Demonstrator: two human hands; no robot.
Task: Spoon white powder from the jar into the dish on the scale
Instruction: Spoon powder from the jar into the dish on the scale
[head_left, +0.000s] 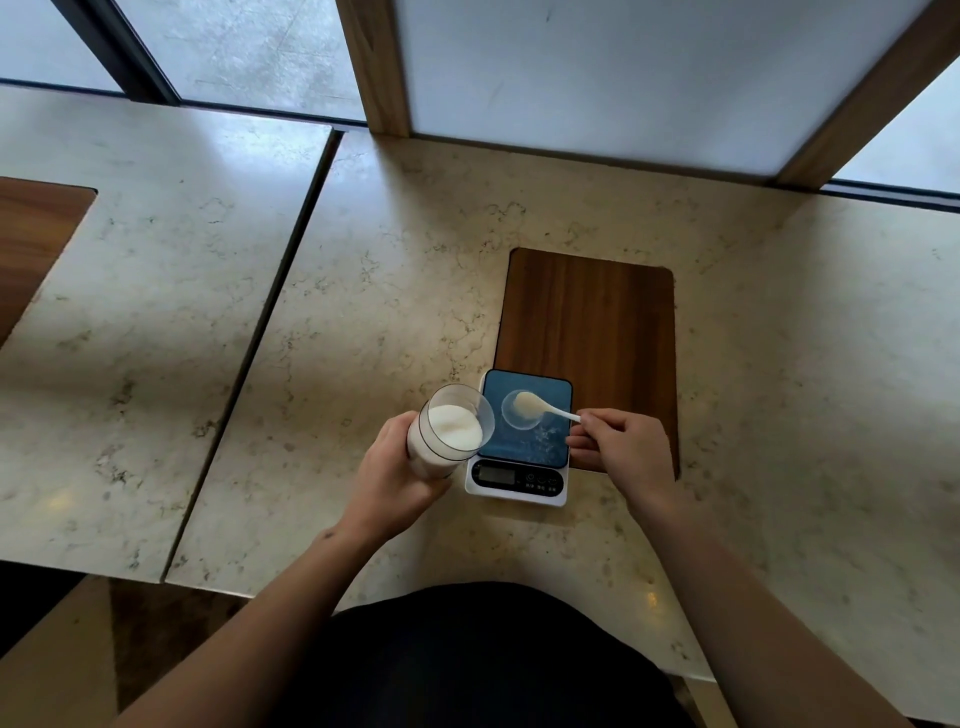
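A clear jar (451, 431) of white powder is tilted toward the scale, gripped around its body by my left hand (397, 470). The small white scale (519, 480) has a dark blue platform and a display at its front. On the platform sits a small clear round dish (511, 422). My right hand (621, 449) pinches the handle of a white spoon (540, 407), whose bowl holds a heap of powder right over the dish. Some spilled powder speckles the platform near the dish.
The scale stands on a pale marble counter (363, 322), overlapping the near end of a dark wooden inlay (592, 322). A seam divides the counter from another slab on the left. A wood-framed white panel (623, 78) rises at the back.
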